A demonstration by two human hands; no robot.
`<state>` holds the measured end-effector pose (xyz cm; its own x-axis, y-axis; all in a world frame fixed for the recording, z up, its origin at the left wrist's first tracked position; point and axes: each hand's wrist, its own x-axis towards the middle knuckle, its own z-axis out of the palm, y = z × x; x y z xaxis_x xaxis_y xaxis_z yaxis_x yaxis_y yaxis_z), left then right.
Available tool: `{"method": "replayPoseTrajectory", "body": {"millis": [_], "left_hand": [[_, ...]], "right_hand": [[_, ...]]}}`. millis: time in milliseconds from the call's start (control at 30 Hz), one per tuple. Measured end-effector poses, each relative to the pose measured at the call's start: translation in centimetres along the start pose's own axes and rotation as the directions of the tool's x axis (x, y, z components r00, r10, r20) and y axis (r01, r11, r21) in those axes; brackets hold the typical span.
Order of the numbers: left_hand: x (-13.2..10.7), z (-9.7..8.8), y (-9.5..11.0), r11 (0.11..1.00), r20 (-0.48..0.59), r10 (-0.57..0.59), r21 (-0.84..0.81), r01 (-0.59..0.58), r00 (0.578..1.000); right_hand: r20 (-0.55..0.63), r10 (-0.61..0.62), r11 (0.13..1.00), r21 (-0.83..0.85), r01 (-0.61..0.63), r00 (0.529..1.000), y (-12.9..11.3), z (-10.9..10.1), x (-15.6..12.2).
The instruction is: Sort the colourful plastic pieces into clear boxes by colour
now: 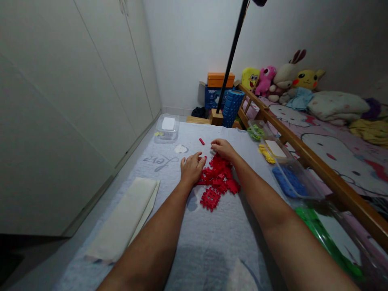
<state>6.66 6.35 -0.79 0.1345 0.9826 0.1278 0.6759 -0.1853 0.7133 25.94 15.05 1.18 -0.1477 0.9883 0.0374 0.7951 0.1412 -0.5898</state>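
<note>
Near right, green pieces (318, 232) in clear plastic. Near left, folded cream cloth (127, 218), flat on the fabric-covered tabletop (206, 234). Center, single red square piece (210, 198) with toothed edges, just on the near side of red pile (218, 178), pieces overlapping. Right, blue pieces (289, 182), also in clear plastic. Left hand (192, 169) palm down at left edge of pile, fingers slightly spread, bit of red at one fingertip; cannot tell if pinching a piece. Right, beyond blue, yellow pieces (266, 154). Right hand (223, 148) over far edge of pile, fingers curled, tips close together; cannot tell if pinching anything. Just beyond hands, small red stick (201, 141), apart from pile. Far right, light green pieces (255, 132). Far left, clear container (168, 137) with white label. Farther, blue textured roller (233, 108), upright beside black pole (231, 56). Far right, plush toys (283, 76) on bed (327, 147).
</note>
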Motion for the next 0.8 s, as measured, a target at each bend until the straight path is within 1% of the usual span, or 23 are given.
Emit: {"method": "replayPoseTrajectory", "body": {"millis": [67,167,233,300,367,500,567,667,800], "left_hand": [[0.0,0.0,-0.1,0.999,0.013,0.008,-0.046,-0.007,1.000],[0.0,-0.1,-0.3,0.997,0.026,0.018,-0.081,-0.016,0.999],[0.1,-0.2,-0.4,0.995,0.012,0.030,-0.096,-0.029,0.999],[0.1,-0.3,-0.5,0.994,-0.025,0.034,-0.104,-0.037,0.999],[0.2,-0.3,-0.6,0.994,-0.058,0.031,-0.100,-0.036,0.998],[0.3,-0.1,-0.7,0.998,-0.052,0.036,-0.044,-0.038,0.998],[0.2,0.1,-0.5,0.998,-0.028,0.057,-0.007,-0.057,0.998],[0.1,0.2,0.0,0.996,0.047,0.094,0.006,-0.094,0.994],[-0.3,0.4,0.8,0.989,0.164,0.141,-0.077,-0.129,0.976]], "right_hand": [[0.013,-0.029,0.996,-0.086,0.030,0.999,-1.1,0.5,1.1],[0.064,-0.042,0.988,-0.147,0.051,0.997,-2.5,1.7,2.8],[0.111,-0.043,0.982,-0.178,0.062,0.993,-3.2,2.3,3.3],[0.168,-0.056,0.979,-0.187,0.087,0.984,-3.5,2.3,3.4],[0.227,-0.079,0.977,-0.176,0.120,0.971,-3.6,1.7,2.9],[0.305,-0.116,0.977,-0.135,0.164,0.945,-2.7,-0.3,0.5],[0.326,-0.160,0.979,-0.071,0.193,0.932,-1.9,-1.0,-1.3],[0.343,-0.192,0.981,0.037,0.191,0.920,-0.9,-1.6,-4.3],[0.288,-0.186,0.982,0.082,0.169,0.939,-0.3,-1.7,-7.7]]}}
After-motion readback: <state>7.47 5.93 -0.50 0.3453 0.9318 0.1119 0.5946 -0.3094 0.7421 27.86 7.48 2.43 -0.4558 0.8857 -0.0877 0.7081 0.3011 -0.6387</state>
